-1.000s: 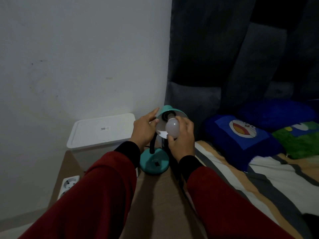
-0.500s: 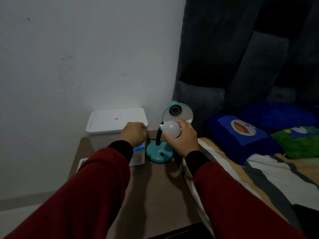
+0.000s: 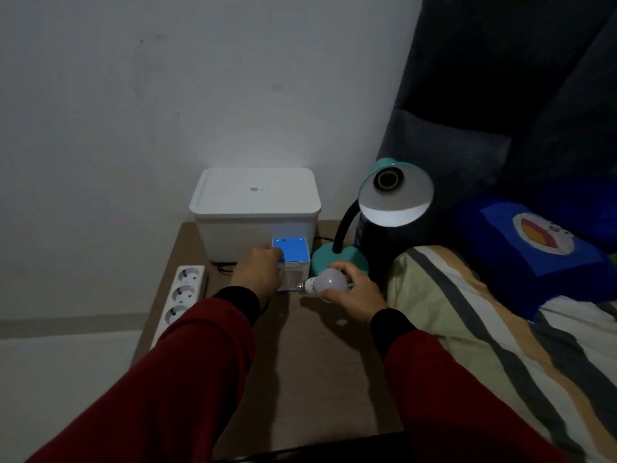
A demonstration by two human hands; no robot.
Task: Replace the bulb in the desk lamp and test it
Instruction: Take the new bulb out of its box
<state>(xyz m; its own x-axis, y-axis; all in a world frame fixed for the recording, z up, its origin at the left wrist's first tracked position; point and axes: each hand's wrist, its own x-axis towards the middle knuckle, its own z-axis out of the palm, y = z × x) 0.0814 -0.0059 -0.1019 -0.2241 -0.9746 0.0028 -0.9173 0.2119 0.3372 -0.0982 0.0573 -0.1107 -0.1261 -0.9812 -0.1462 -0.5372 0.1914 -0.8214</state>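
Head view: two red sleeves with black cuffs reach forward over the brown desk [image 3: 300, 379]. Right hand [image 3: 354, 292] curled around a white bulb [image 3: 329, 282], holding it on its side low over the desk, metal screw base pointing left toward the small box. Left hand [image 3: 257, 272] closed on the left side of a small blue-and-white box [image 3: 292, 262] standing on the desk; fingers wrap its near-left edge. Bulb base just beside the box's lower right corner, contact unclear. White power strip [image 3: 182, 295] lies along the desk's left edge, several sockets showing, well left of the hand. Striped bedding [image 3: 484, 329] on the bed to the right of the desk. Teal desk lamp [image 3: 394, 195]: round base just behind the right hand, black gooseneck curving up, shade tilted toward the camera, socket inside it bare and dark. White lidded storage box [image 3: 257, 208] at the back of the desk against the wall, directly behind the small box. Blue cartoon pillow [image 3: 534, 242] further right on the bed. Dark curtain [image 3: 517, 95] behind the lamp.
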